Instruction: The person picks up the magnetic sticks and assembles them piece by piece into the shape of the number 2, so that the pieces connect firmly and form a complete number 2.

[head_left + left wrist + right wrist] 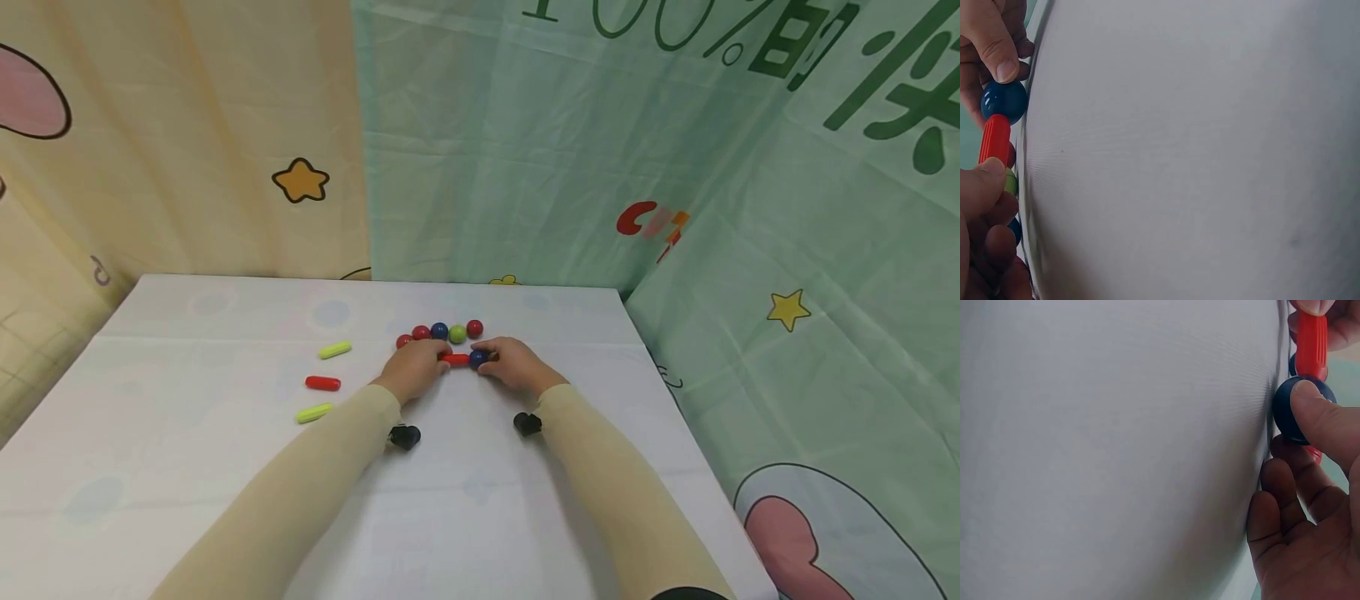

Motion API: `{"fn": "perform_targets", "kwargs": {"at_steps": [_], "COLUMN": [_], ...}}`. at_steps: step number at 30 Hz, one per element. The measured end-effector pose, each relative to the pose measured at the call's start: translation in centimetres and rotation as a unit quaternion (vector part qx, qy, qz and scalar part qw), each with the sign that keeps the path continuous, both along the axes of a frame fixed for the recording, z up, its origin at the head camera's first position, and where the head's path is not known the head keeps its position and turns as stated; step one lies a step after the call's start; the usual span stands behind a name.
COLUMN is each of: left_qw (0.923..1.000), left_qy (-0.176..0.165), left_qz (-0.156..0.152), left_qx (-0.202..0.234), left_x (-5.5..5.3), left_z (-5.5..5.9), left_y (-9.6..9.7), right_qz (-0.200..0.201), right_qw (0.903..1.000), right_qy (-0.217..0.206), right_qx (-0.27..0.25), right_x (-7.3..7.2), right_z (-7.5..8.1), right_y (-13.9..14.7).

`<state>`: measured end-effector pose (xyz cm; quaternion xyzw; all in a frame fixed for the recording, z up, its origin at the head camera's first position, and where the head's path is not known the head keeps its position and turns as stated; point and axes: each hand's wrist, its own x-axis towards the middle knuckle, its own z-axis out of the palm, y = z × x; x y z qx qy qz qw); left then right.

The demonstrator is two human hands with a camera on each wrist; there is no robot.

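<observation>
My left hand (pixel 414 369) pinches a short red ribbed stick (pixel 995 139) between thumb and fingers. The thumb of my right hand (pixel 517 365) presses on a shiny dark blue ball (pixel 1292 411), with fingers behind it. Stick and ball meet end to end, just above the table or on it; I cannot tell which. How far the stick's end goes into the ball is hidden. Right behind the hands, a row of loose balls holds red ones (pixel 475 329), a blue ball (pixel 439 331) and a green ball (pixel 457 334); my left hand partly covers the leftmost red ball (pixel 404 341).
Left of my left arm lie a yellow-green stick (pixel 334 350), another red stick (pixel 322 383) and a second yellow-green stick (pixel 313 413). A white cloth covers the table (pixel 187 467). Printed curtains (pixel 495 167) hang behind it and along its right side.
</observation>
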<state>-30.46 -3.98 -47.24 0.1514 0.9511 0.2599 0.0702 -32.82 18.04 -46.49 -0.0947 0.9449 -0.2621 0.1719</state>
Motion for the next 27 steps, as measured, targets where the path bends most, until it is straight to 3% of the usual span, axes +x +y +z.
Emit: {"fn": "perform_targets", "kwargs": {"at_steps": [7, 11, 17, 21, 27], "left_qw": [0.9997, 0.9989, 0.9959, 0.9947, 0.9946], "left_qy": [0.007, 0.032, 0.068, 0.063, 0.02], "left_qz": [0.004, 0.009, 0.049, 0.077, 0.098], "left_qx": [0.022, 0.032, 0.034, 0.027, 0.028], "left_x": [0.0, -0.2, -0.5, -0.6, -0.7], "left_z": [0.3, 0.5, 0.6, 0.5, 0.4], "left_y": [-1.4, -2.6, -4.1, -4.7, -5.2], "right_qz": [-0.015, -0.011, -0.003, -0.006, -0.016], "right_qw": [0.9999, 0.9999, 1.0, 1.0, 0.9997], "right_qy": [-0.003, -0.001, -0.002, -0.006, -0.017], "right_qx": [0.002, 0.001, -0.001, -0.002, -0.012], "right_x": [-0.1, -0.3, -0.5, -0.4, -0.3], "right_z": [0.0, -0.1, -0.1, 0.0, 0.1], "right_y": [0.5, 0.9, 1.1, 1.0, 0.8]}}
